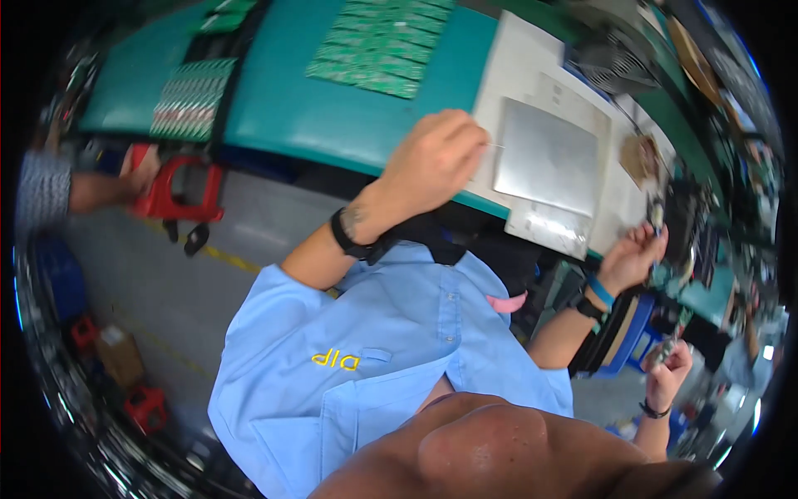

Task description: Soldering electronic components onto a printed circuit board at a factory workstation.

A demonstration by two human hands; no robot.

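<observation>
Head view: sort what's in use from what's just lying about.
Apparently in use:
thin pale strand at left hand
silver rectangular metal plate
small object at right hand, unclear
possibly green circuit boards

Likely just lying about:
brown cardboard box
red plastic stool

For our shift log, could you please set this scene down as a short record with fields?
Left hand: curled, a thin pale strand showing at its fingertips
Right hand: at a small item too blurred to identify
Between hands: flat silvery plate
Green work surface: rows of green circuit boards
Upper right: dark fan
Nearby: co-worker's hand at a red stool
</observation>
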